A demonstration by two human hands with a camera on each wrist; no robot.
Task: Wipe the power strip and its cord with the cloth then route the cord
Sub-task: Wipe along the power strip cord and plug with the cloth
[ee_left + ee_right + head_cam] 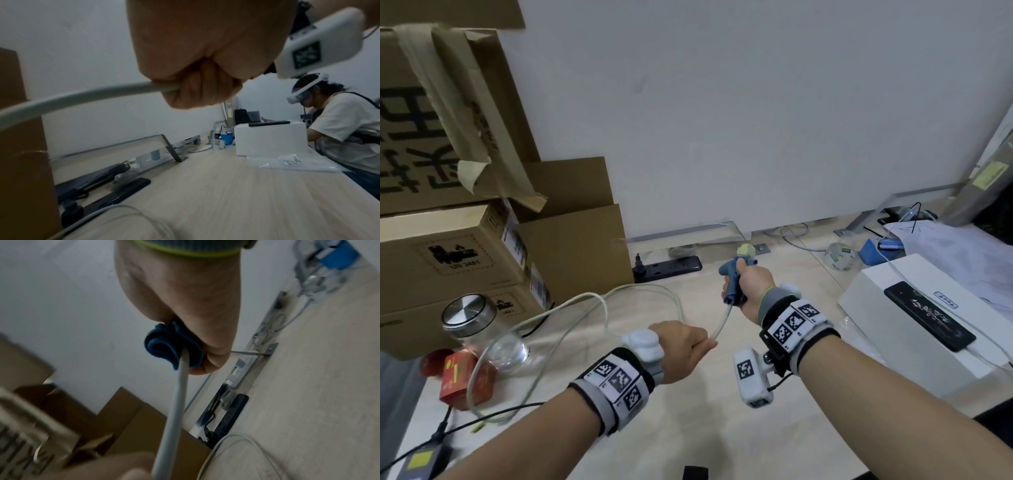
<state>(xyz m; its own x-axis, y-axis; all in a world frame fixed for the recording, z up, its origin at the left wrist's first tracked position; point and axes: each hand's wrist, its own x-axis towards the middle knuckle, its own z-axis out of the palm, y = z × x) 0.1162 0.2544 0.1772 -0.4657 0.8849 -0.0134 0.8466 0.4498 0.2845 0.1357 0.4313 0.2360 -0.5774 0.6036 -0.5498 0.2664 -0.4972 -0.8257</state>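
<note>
Blue cloth (732,279) clamped round cord (722,323) in right hand (751,287); left hand (681,346) pinches cord.

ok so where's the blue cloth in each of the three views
Head: blue cloth centre, bunched in the right hand round the white cord.
Left wrist: not in it.
Right wrist: cloth centre, wrapped round the cord under the fist.
Shared landmark: black power strip.

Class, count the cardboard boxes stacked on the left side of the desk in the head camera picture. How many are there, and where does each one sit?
4, others may be hidden: the top box with torn flaps, a middle box under it, a bottom box behind the jar, and one box beside them against the wall.
</note>
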